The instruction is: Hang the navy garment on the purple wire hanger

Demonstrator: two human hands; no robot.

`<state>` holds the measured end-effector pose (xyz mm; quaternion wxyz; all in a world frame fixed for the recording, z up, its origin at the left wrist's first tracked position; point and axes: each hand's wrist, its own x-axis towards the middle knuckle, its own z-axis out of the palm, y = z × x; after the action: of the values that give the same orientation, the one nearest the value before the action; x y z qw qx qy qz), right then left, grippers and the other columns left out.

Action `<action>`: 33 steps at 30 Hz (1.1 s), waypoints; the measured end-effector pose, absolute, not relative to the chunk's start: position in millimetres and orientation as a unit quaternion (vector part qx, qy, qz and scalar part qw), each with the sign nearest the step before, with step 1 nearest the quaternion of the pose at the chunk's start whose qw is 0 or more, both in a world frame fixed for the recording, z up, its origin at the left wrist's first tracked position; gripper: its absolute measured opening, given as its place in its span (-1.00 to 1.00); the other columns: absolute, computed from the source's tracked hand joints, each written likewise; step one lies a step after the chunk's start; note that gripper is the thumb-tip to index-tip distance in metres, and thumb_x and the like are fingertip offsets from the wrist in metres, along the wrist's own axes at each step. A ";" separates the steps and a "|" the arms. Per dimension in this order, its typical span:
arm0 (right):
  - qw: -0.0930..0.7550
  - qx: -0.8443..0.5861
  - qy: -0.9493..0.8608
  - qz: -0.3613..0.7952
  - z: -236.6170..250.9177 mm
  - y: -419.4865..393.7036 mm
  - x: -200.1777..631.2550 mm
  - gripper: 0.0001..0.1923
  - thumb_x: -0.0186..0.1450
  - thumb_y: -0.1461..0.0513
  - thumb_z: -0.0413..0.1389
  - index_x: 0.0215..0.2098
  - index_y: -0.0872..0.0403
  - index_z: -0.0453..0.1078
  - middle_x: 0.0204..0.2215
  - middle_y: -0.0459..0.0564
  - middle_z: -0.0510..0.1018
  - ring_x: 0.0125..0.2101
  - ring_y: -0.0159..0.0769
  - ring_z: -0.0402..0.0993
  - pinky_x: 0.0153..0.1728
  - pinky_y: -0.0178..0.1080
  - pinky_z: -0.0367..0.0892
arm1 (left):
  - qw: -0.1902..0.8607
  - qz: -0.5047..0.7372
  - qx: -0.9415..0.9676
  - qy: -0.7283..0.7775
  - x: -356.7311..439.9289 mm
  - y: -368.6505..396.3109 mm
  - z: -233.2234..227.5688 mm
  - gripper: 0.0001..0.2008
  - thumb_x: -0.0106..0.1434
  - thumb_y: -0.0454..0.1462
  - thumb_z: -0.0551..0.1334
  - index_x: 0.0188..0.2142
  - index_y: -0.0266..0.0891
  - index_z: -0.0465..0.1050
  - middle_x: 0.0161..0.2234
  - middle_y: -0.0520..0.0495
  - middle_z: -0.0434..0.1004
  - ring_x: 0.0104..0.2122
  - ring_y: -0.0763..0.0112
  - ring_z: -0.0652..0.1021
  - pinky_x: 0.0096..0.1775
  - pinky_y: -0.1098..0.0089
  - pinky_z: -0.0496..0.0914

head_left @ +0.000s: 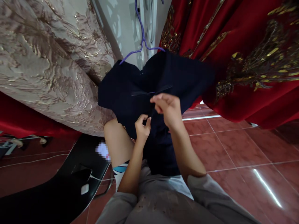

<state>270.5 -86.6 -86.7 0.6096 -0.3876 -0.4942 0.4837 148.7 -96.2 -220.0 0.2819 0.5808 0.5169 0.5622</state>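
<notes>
Hanging on purple hanger point(141, 37), dark navy garment point(149, 84), both hands pinching w/ fingertips.

Two hands working at a dark navy garment on a hanger

The left hand point(142, 126) and right hand point(167, 109) pinch the front of the navy garment point(130, 87), hung on a purple hanger point(141, 37) between a beige embroidered fabric point(46, 62) and a red gold-trimmed fabric point(245, 56), above a red tiled floor point(233, 146).

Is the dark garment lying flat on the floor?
No, the dark garment hangs on a purple hanger above the tiled floor, and both hands pinch its front.
</notes>
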 end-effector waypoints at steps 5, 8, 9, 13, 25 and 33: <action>0.680 -0.329 -0.519 0.399 -28.3 -53.8 263.8 -0.74 0.42 0.12 0.17 -0.40 0.07 0.46 -0.68 -0.22 0.24 -0.65 -0.54 0.12 -0.57 -0.40 0.07 | 0.280 0.534 0.627 0.493 143.6 -80.4 -207.3 -0.86 0.35 -0.25 0.28 -0.35 -0.23 0.45 -0.41 -0.01 0.48 -0.35 0.37 0.53 -0.20 0.40 0.43; 0.674 -0.328 -0.535 0.390 -26.9 -55.5 264.8 -0.70 0.43 0.10 0.18 -0.42 0.06 0.39 -0.64 -0.22 0.24 -0.63 -0.54 0.19 -0.55 -0.41 0.13 | 0.263 0.532 0.672 0.444 132.9 -80.4 -165.5 -0.93 0.33 -0.28 0.33 -0.21 -0.22 0.53 -0.30 -0.05 0.59 -0.27 0.34 0.60 -0.10 0.34 0.49; 0.662 -0.336 -0.542 0.393 -28.5 -57.3 266.4 -0.67 0.43 0.07 0.19 -0.43 0.06 0.36 -0.63 -0.21 0.24 -0.63 -0.55 0.20 -0.55 -0.41 0.14 | 0.237 0.551 0.676 0.428 129.5 -80.3 -147.1 -0.87 0.36 -0.27 0.32 -0.10 -0.21 0.53 -0.23 -0.07 0.60 -0.22 0.33 0.62 -0.06 0.32 0.50; 0.636 -0.345 -0.556 0.410 -32.0 -63.1 271.3 -0.64 0.41 0.03 0.21 -0.43 0.06 0.33 -0.59 -0.19 0.26 -0.59 -0.53 0.22 -0.54 -0.41 0.15 | 0.074 0.610 0.681 0.398 121.8 -72.1 -74.1 -0.69 0.51 -0.19 0.19 0.20 -0.13 0.40 -0.12 -0.09 0.57 -0.14 0.35 0.61 -0.02 0.33 0.50; 0.701 -0.355 -0.518 0.338 -69.8 -67.4 247.0 -0.65 0.41 0.11 0.16 -0.46 0.03 0.18 -0.63 -0.24 0.17 -0.64 -0.54 0.01 -0.58 -0.33 -0.11 | -0.047 0.481 0.790 0.378 109.4 -56.1 -42.8 -0.89 0.51 -0.25 0.20 -0.14 -0.21 0.47 -0.24 -0.05 0.56 -0.19 0.31 0.58 -0.04 0.28 0.42; 0.638 -0.439 -0.555 0.305 -93.5 -49.6 249.8 -0.68 0.30 0.22 0.14 -0.56 0.05 0.17 -0.69 -0.24 0.16 -0.66 -0.53 0.04 -0.55 -0.32 -0.07 | -0.085 0.553 0.757 0.336 118.6 -61.8 -33.8 -0.77 0.57 -0.16 0.13 -0.20 -0.18 0.46 -0.25 -0.06 0.51 -0.18 0.30 0.54 -0.05 0.24 0.40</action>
<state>249.8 -49.6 -93.5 0.6379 -0.4386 -0.5548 0.3048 118.6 -61.8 -33.8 -0.0851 0.7573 0.3361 0.5534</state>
